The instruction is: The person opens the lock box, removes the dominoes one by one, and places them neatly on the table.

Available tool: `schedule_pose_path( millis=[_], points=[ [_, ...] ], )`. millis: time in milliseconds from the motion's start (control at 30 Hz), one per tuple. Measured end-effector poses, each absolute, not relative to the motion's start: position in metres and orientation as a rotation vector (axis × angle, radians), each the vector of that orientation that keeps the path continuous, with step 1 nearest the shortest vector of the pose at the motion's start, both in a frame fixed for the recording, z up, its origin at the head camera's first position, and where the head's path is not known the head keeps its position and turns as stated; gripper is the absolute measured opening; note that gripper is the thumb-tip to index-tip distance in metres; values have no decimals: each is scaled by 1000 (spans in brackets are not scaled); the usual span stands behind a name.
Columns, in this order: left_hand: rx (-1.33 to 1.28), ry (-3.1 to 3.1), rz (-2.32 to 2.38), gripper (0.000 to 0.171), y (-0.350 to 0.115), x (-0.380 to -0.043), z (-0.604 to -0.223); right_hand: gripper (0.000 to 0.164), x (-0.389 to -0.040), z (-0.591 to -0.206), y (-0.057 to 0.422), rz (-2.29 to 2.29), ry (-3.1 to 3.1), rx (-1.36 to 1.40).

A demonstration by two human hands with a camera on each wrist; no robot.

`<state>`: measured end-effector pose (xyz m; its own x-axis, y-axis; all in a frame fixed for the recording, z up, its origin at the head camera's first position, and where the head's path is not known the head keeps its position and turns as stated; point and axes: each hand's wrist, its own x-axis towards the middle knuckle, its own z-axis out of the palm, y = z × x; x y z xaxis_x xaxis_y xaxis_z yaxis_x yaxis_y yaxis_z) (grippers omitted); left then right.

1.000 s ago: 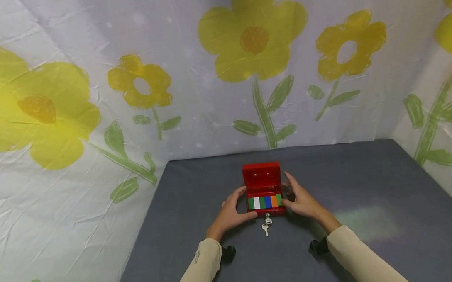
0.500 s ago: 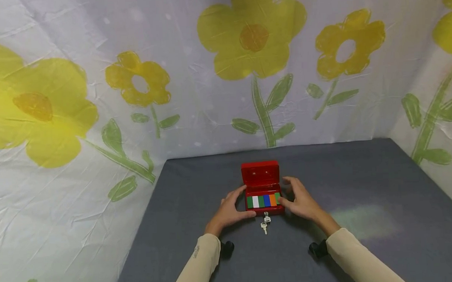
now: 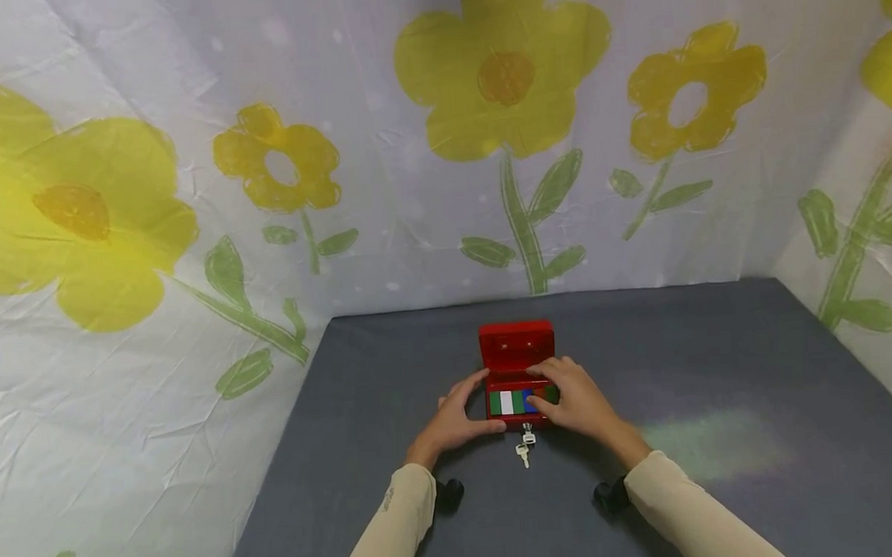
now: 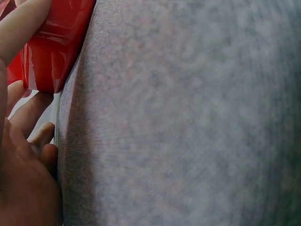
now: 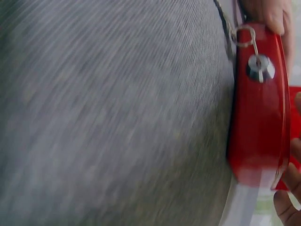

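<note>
Below frame centre, a row of coloured rectangular blocks [image 3: 511,402] is running left-to-right inside an open glossy red box [image 3: 505,378]; the nearer right hand [image 3: 581,403] is arching spread fingers over the row's right end, the left hand [image 3: 448,419] gripping the box

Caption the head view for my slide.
Left fingers hold an open red box while right fingers arch over its coloured blocks, keys in front.

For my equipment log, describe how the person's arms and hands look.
The left sleeve and right sleeve are long and cream; the left carries small dark lettering, unreadable here. A rounded black piece sits at each wrist. The left hand and right hand are ungloved.
</note>
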<state>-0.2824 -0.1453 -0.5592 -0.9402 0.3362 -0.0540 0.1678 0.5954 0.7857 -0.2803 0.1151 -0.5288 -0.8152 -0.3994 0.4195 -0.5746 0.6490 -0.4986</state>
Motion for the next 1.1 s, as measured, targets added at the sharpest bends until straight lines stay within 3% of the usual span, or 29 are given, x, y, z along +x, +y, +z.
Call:
schedule_pose_path(
  millis=[367,800,1100],
  points=[
    [428,2647,1246,96,-146,-282,-559,46,-282,-525,81,617,-2701,767],
    [444,2650,1261,95,-148,-280,-566,37,-285,-522,54,713,-2829,775],
    [483,2638,1268,95,-147,-280,-562,43,-288,-521,45,712,-2876,750]
  ],
)
